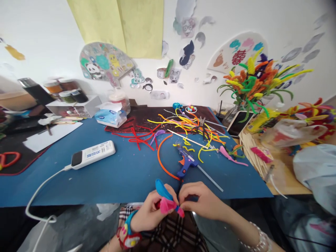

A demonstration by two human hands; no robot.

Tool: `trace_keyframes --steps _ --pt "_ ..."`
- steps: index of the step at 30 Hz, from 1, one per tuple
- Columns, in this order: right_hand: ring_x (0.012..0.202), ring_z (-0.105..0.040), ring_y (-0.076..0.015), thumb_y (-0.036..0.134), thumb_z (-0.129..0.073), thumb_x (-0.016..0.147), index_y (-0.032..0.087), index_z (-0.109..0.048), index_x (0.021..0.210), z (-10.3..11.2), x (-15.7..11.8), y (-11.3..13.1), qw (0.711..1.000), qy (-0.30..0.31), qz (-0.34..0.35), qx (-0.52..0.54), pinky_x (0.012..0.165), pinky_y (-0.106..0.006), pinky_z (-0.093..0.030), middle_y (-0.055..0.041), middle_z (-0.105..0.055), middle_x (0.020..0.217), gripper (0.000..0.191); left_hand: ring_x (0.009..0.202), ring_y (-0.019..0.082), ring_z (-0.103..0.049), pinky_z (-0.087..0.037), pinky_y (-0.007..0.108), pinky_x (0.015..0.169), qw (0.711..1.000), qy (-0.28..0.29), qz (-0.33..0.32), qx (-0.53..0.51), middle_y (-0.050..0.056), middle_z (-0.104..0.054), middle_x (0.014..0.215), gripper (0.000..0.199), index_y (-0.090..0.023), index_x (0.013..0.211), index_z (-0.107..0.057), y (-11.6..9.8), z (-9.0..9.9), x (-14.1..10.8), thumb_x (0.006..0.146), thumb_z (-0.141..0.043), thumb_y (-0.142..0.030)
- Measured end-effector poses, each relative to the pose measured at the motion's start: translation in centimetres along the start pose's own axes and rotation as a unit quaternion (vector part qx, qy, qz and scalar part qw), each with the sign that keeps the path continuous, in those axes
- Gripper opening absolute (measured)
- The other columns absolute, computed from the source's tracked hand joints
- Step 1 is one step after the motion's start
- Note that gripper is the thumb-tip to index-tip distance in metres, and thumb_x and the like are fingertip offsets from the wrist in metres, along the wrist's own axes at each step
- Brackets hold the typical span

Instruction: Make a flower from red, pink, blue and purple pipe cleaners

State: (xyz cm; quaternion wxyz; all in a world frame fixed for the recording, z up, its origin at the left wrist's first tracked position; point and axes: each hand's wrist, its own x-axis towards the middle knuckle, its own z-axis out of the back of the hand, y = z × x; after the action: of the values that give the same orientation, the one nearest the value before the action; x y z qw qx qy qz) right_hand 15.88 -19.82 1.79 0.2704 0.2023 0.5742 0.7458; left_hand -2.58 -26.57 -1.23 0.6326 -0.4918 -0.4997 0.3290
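Just in front of the table's near edge, my left hand (151, 210) is closed around a pink and blue pipe-cleaner piece (167, 205). A blue loop rises from its top and pink loops stick out below. The fingertips of my right hand (201, 200) are pinched together at the piece's right end, by a short pink and blue stem. Beyond my hands lies a blue glue gun (187, 165) with a clear glue stick in its back. An orange pipe cleaner (160, 161) curves beside it on the blue table mat (136, 187).
Red pipe cleaners (140, 140) and a yellow and orange heap (185, 122) lie farther back, with pliers (202, 127) on the heap. A corded white power bank (93, 154) sits left. Tissues (111, 117), a phone (237, 123) and a pipe-cleaner bouquet (253, 78) stand behind.
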Motion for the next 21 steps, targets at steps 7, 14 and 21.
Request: trace_keyframes --steps 7,14,21 --pt "0.053 -0.053 -0.0092 0.017 -0.061 0.072 0.014 -0.063 0.069 0.0 0.3 2.2 0.975 0.110 -0.159 0.107 0.054 -0.021 -0.042 0.0019 -0.059 0.058 0.005 0.086 0.018 -0.053 -0.033 0.043 0.098 0.974 0.101 -0.057 0.196 0.006 -0.060 0.088 0.014 -0.018 0.096 -0.059 -3.3 2.2 -0.3 0.085 -0.053 -0.014" --pt "0.051 -0.052 -0.0083 0.028 -0.067 0.071 0.013 -0.063 0.068 -1.8 1.1 4.4 0.959 0.040 -0.208 0.189 0.053 -0.021 -0.042 0.0000 -0.062 0.059 0.016 0.079 0.018 -0.054 -0.037 0.046 0.097 0.983 0.083 -0.074 0.146 0.006 -0.059 0.079 0.025 -0.017 0.085 -0.058 -3.6 3.6 0.4 0.089 -0.049 -0.039" --pt "0.057 -0.052 -0.0084 0.040 -0.073 0.068 0.011 -0.065 0.062 -4.0 0.6 5.8 0.946 -0.084 -0.205 0.235 0.057 -0.021 -0.042 0.0001 -0.060 0.058 0.030 0.079 0.018 -0.053 -0.035 0.049 0.097 0.982 0.038 -0.094 0.160 0.006 -0.058 0.079 0.027 -0.017 0.085 -0.059 -3.1 4.6 0.3 0.088 -0.050 -0.043"
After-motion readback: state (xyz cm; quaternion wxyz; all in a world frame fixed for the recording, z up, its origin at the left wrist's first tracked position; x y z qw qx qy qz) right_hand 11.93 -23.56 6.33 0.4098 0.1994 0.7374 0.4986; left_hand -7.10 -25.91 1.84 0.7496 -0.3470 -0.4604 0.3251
